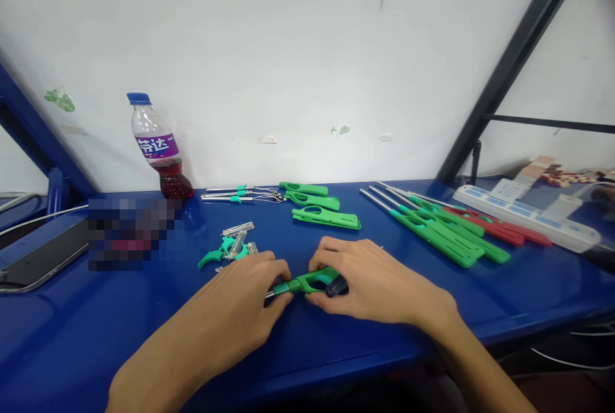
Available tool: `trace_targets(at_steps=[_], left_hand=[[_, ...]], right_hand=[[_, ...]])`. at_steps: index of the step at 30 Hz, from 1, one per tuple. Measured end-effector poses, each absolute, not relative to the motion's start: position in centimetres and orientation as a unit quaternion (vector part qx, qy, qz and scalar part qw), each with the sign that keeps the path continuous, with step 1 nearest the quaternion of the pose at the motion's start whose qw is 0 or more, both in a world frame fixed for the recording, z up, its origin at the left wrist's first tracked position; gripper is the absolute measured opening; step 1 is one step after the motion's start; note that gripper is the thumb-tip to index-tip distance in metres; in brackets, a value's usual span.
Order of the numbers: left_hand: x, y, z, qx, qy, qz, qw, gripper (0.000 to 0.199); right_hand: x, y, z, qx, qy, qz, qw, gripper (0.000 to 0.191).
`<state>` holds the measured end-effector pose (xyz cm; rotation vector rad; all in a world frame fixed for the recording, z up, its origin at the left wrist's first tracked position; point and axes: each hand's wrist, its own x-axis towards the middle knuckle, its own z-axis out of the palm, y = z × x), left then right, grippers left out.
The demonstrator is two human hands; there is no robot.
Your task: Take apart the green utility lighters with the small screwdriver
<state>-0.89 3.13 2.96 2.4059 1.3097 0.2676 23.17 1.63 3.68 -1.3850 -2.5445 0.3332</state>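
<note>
A green lighter (300,283) with a metal tube lies across the near middle of the blue table, between both hands. My left hand (257,288) pinches its tube end with fingers closed. My right hand (358,278) is closed round the green handle, and a dark, rounded object (337,286) shows under its fingers. Just beyond my left hand lie teal triggers (211,258) and clear fuel tanks (239,243) in a loose pile. Green handle shells (327,217) and metal tubes with wires (228,198) rest farther back.
Several long green lighters (437,234) and red ones (494,227) lie at the right, beside a white power strip (571,231). A soda bottle (161,150) stands against the wall at back left. A black item (45,256) lies at the left, near a blurred patch.
</note>
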Motion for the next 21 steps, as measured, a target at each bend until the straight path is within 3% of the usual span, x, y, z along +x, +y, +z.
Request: trace_targets(at_steps=[7, 21], left_hand=[[-0.83, 3.1, 3.27, 0.852, 0.476, 0.072, 0.206, 0.018], [-1.47, 2.98, 2.9, 0.85, 0.481, 0.07, 0.205, 0.015]], right_hand=[[23.31, 1.88, 3.58, -0.475, -0.865, 0.13, 0.099, 0.044], [23.01, 1.53, 3.63, -0.48, -0.862, 0.135, 0.089, 0.042]])
